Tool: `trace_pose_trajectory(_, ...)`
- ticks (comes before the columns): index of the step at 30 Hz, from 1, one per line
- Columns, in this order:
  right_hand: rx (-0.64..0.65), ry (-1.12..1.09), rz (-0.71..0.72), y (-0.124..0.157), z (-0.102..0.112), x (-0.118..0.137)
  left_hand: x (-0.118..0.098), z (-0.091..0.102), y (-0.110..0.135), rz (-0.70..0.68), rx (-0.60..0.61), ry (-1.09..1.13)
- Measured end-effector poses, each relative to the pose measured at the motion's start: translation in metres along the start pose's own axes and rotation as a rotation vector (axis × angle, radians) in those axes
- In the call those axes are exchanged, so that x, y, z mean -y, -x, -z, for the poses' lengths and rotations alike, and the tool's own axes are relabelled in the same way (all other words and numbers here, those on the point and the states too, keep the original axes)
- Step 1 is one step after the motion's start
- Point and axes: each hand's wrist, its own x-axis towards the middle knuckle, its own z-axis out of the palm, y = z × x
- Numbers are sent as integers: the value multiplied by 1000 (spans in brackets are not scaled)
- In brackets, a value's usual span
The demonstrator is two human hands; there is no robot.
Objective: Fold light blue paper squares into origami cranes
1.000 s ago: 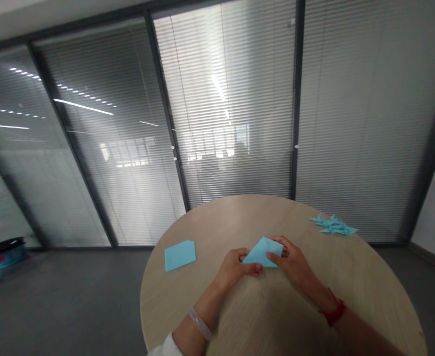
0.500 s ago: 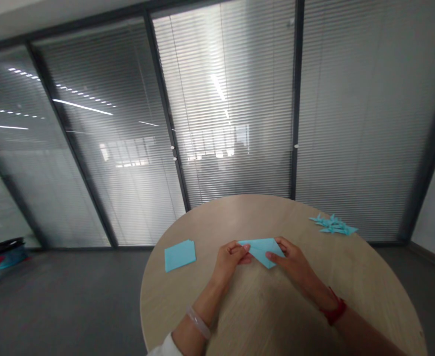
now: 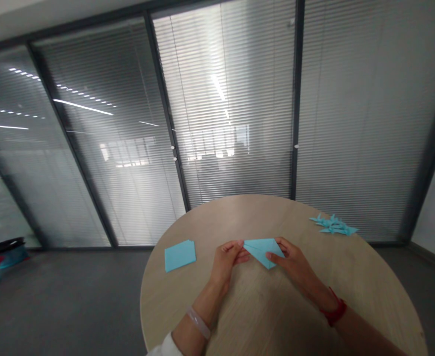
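Note:
A light-blue sheet of origami paper [image 3: 262, 248], folded into a kite-like shape, is held between my two hands just over the table. My left hand [image 3: 229, 257] pinches its narrow left tip between thumb and fingers. On the other side, my right hand [image 3: 289, 257] grips the wide end, thumb on top and fingers behind the far edge. The underside of the paper is hidden. Left of my hands lies a stack of blue paper sheets [image 3: 180, 255]. Several folded blue paper cranes [image 3: 334, 224] sit in a pile at the far right.
The round wooden table [image 3: 254, 321] has its curved far edge close to a glass partition with blinds [image 3: 224, 109]. On the grey floor [image 3: 87, 296] at the far left stand bins or bags [image 3: 11, 252] in black, red and blue.
My left thumb has moved back from the paper's upper face to its left tip, and the left hand has shifted slightly left. My right hand keeps its hold.

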Motion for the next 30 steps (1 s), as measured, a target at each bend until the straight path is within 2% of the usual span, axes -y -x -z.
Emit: trace_pose_trajectory(30,44,-21,-7,2,-1,4,1,-1,0,-28,-108,46)
